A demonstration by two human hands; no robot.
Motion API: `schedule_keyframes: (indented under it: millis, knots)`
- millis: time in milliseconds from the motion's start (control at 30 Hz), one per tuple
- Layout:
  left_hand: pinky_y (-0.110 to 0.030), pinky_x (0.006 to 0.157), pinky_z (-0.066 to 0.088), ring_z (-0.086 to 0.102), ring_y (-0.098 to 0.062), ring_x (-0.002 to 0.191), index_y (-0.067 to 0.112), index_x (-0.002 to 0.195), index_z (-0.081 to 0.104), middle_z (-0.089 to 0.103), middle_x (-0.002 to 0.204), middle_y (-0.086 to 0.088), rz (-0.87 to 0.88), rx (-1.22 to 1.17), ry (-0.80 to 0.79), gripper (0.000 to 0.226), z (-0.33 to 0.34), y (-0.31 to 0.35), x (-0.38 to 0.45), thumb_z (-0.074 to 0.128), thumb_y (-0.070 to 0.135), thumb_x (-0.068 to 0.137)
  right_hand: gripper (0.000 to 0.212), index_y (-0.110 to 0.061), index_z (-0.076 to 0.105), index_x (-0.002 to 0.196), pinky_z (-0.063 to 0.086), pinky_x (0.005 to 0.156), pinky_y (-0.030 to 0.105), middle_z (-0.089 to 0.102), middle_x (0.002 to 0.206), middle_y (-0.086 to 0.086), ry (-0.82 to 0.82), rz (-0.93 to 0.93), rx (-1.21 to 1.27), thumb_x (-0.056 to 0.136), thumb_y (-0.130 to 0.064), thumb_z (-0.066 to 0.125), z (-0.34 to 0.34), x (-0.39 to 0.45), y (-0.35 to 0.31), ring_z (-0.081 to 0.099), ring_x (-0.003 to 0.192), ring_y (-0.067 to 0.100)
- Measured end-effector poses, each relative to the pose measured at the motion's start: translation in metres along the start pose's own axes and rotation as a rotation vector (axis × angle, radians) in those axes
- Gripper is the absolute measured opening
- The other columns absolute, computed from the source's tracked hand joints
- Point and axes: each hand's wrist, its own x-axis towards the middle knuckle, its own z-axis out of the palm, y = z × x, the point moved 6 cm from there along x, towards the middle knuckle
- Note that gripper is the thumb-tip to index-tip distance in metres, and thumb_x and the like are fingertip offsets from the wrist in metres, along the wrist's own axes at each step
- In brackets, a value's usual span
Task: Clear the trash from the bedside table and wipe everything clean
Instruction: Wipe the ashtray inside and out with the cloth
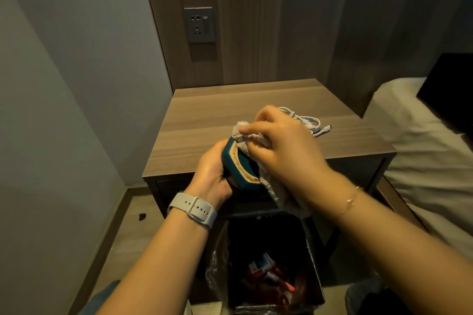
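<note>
Head view, left hand: your left hand (pixel 213 169) cups a small teal object (pixel 239 171) with a tan band round its edge; the fingers are wrapped under and behind it, so it stays steady while the other hand rubs. What the object is, I cannot tell.
Head view, right hand: your right hand (pixel 284 146) has its fingers pinched on a pale cloth (pixel 245 137), bunched against the top of the teal object; a loose tail of it hangs below your wrist.
Why held so: you have the object lifted off the table (pixel 204 120) and above the trash bin (pixel 314 291), probably so every face can be reached and any crumbs drop into the bin.
Trash: the bin stands on the floor against the table front, lined with clear plastic, with red and white wrappers already inside.
Table top: only a coiled white cable (pixel 311 123) lies there, toward the right rear and partly behind your right hand, apart from the wiping.
Progress: by the look of it, clearing is done and the wiping of single items is under way.
Writing: none readable; the wrappers are too blurred, and the teal object shows no label.
Other: a grey wall socket (pixel 199 24) sits above the table; a grey watch strap (pixel 194 208) is on your left wrist, a thin bracelet (pixel 349 202) on the right; the bed (pixel 422 151) lies to the right.
</note>
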Motion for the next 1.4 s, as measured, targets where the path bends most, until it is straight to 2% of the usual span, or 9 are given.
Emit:
schedule_keyframes:
  millis: [167,233,367,533,700,867,1067,1233,1400]
  knots:
    - [-0.042,0.074,0.058,0.069,-0.028,0.075,0.008,0.090,0.069,0.071,0.085,-0.011,0.086,-0.016,0.064,0.012,-0.011,0.014,-0.004,0.064,0.019,0.087,0.023,-0.033,0.072,0.107,0.047,0.075,0.028,0.055,0.097,-0.011,-0.303,0.097,-0.057,0.085,-0.028,0.067,-0.011,-0.034,0.035,0.054,0.092,0.009]
    - [-0.041,0.069,0.058,0.069,-0.027,0.068,0.007,0.088,0.069,0.071,0.080,-0.012,0.088,-0.026,0.018,0.013,-0.008,0.014,-0.006,0.063,0.019,0.089,0.020,-0.032,0.073,0.103,0.046,0.073,0.027,0.058,0.092,-0.011,-0.215,0.107,0.105,0.085,-0.028,0.068,-0.028,-0.028,0.037,0.055,0.087,0.005]
    - [-0.041,0.075,0.058,0.069,-0.030,0.079,0.002,0.108,0.067,0.070,0.094,-0.015,0.071,-0.029,-0.060,0.026,0.000,0.008,-0.012,0.061,0.021,0.091,0.023,-0.025,0.072,0.108,0.050,0.075,0.036,0.058,0.096,-0.003,-0.034,0.045,0.049,0.086,-0.024,0.066,-0.023,-0.001,0.015,0.056,0.088,0.012]
    - [-0.042,0.083,0.055,0.068,-0.027,0.087,0.010,0.103,0.072,0.072,0.092,-0.009,0.243,0.006,0.132,0.026,-0.019,0.029,-0.013,0.065,0.030,0.088,0.019,-0.026,0.076,0.102,0.049,0.078,0.041,0.059,0.095,-0.003,-0.331,-0.055,0.071,0.085,-0.025,0.067,0.006,-0.037,0.002,0.058,0.088,0.014]
    - [-0.036,0.073,0.050,0.060,-0.024,0.079,0.016,0.086,0.063,0.062,0.080,-0.005,0.422,0.149,0.080,0.028,-0.008,0.041,-0.015,0.052,0.041,0.096,0.020,-0.024,0.074,0.105,0.049,0.076,0.034,0.060,0.089,-0.002,0.048,0.067,0.270,0.087,-0.019,0.067,-0.017,0.003,0.026,0.057,0.085,0.009]
    - [-0.038,0.079,0.052,0.063,-0.021,0.076,0.018,0.081,0.063,0.064,0.076,-0.002,0.501,0.083,0.173,0.028,-0.016,0.054,-0.015,0.054,0.041,0.095,0.032,-0.024,0.074,0.109,0.050,0.075,0.038,0.059,0.095,-0.003,-0.252,-0.136,0.155,0.084,-0.038,0.060,0.025,-0.032,0.011,0.058,0.088,0.012]
    - [-0.048,0.092,0.051,0.065,-0.027,0.089,0.013,0.100,0.065,0.067,0.095,-0.010,0.516,0.081,0.150,0.035,-0.007,0.057,-0.016,0.053,0.045,0.094,0.025,-0.019,0.071,0.113,0.049,0.079,0.028,0.057,0.096,0.001,0.122,-0.015,0.349,0.088,-0.018,0.065,0.001,0.004,0.022,0.055,0.090,0.008]
    - [-0.046,0.091,0.051,0.064,-0.024,0.086,0.016,0.089,0.065,0.066,0.085,-0.004,0.458,0.054,0.189,0.028,-0.009,0.047,-0.015,0.055,0.042,0.093,0.035,-0.027,0.072,0.110,0.051,0.077,0.031,0.055,0.099,-0.006,-0.177,-0.057,0.125,0.081,-0.040,0.057,0.015,-0.030,0.037,0.053,0.090,0.007]
    - [-0.047,0.093,0.051,0.065,-0.024,0.091,0.018,0.097,0.065,0.066,0.092,-0.005,0.446,0.073,0.193,0.028,-0.007,0.047,-0.016,0.054,0.044,0.093,0.030,-0.022,0.066,0.118,0.048,0.076,0.023,0.054,0.099,-0.003,0.198,0.029,0.174,0.088,-0.023,0.064,-0.018,-0.006,0.052,0.050,0.088,0.003]
